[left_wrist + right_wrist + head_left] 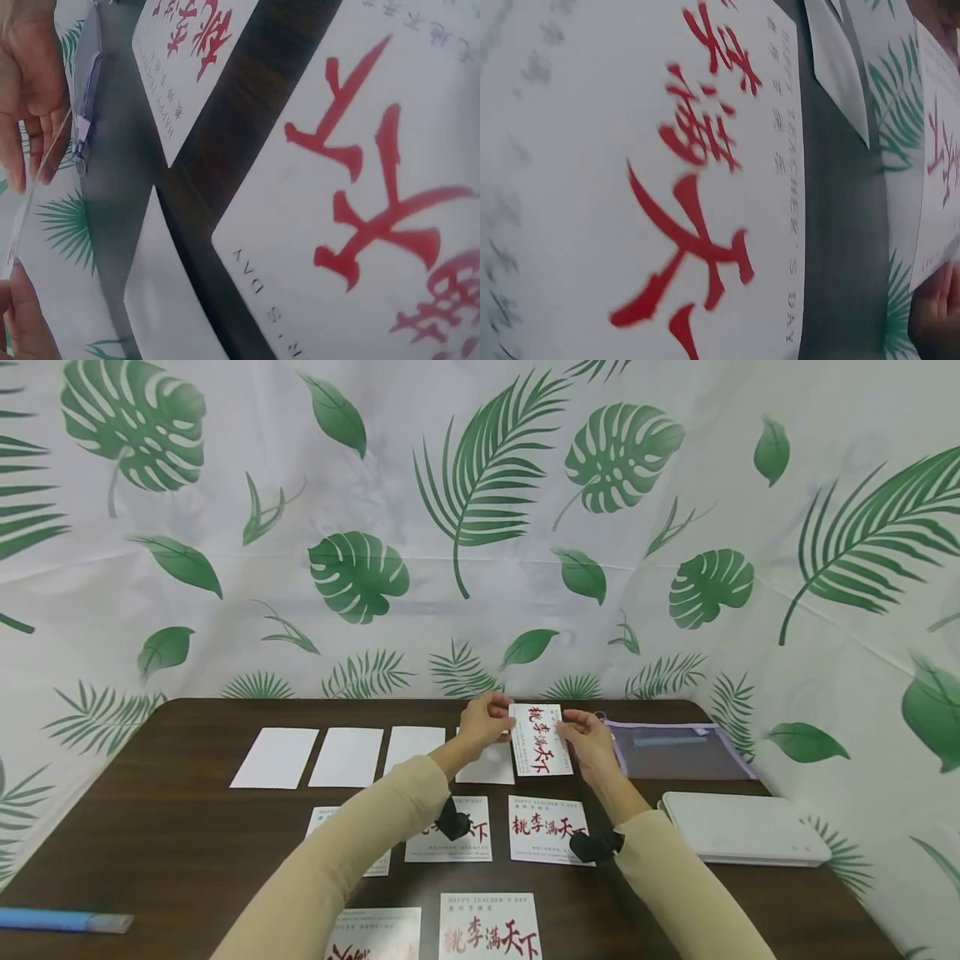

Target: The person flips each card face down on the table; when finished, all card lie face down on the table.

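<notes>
A white greeting card (542, 739) with large red brush characters is raised above the back of the table, turned so its writing runs downward. My left hand (486, 722) pinches its left edge, and my right hand (588, 743) grips the right edge. From the left wrist, the card appears nearly edge-on between the right hand (34, 82) above and the left hand's fingers (28, 315) below. The right wrist view shows the printed face of the held card (941, 157), with the right hand (934, 311) at its lower edge.
Blank white cards (345, 757) form a row at the back. Printed cards (550, 829) lie nearer, some partly covered by the left arm. A purple-edged mesh pouch (660, 752) and a white box-like object (742, 829) are at right; a blue tube-like item (52, 919) is front left.
</notes>
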The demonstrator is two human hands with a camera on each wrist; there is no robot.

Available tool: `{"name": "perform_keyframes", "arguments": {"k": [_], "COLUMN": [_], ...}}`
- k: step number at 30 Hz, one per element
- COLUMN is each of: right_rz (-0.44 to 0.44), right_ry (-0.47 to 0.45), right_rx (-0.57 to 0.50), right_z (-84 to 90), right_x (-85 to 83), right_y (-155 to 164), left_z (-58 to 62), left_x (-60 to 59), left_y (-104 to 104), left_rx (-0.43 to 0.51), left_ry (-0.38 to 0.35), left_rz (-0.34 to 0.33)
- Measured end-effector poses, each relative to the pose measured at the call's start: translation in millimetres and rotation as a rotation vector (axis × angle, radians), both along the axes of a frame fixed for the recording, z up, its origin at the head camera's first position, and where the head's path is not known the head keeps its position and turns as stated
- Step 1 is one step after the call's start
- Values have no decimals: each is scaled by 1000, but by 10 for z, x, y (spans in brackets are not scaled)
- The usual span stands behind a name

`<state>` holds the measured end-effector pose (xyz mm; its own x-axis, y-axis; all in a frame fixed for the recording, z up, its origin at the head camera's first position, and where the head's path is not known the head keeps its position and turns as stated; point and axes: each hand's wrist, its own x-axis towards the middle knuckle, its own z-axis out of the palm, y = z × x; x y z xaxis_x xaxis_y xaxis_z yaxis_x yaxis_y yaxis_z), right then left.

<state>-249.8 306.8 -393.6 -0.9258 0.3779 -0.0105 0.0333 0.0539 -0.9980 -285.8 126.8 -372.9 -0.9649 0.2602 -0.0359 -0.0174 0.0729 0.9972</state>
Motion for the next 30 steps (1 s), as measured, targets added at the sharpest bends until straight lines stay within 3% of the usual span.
{"name": "perform_keyframes", "arguments": {"k": [5, 9, 13, 19, 22, 25, 27, 30], "right_rz": [-89, -15, 65, 24, -13, -48, -66, -67], "right_ry": [153, 215, 265, 452, 497, 455, 394, 301], "right_rx": [144, 312, 561, 754, 761, 695, 619, 473], "right_z": [29, 58, 25, -1, 30, 72, 97, 118], "right_x": [100, 178, 219, 238, 221, 191, 170, 155], "right_y": [-169, -365, -495, -520, -469, -387, -327, -251], "left_z": [25, 43, 76, 149, 168, 152, 118, 52], "left_x": [-9, -15, -2, 36, 44, 48, 51, 77], "left_y": [24, 52, 78, 97, 97, 90, 76, 40], "left_rx": [-18, -41, -48, 2, -23, -103, -168, -213], "left_ry": [49, 113, 180, 234, 292, 322, 296, 200], "left_rz": [55, 103, 129, 104, 93, 117, 142, 141]}}
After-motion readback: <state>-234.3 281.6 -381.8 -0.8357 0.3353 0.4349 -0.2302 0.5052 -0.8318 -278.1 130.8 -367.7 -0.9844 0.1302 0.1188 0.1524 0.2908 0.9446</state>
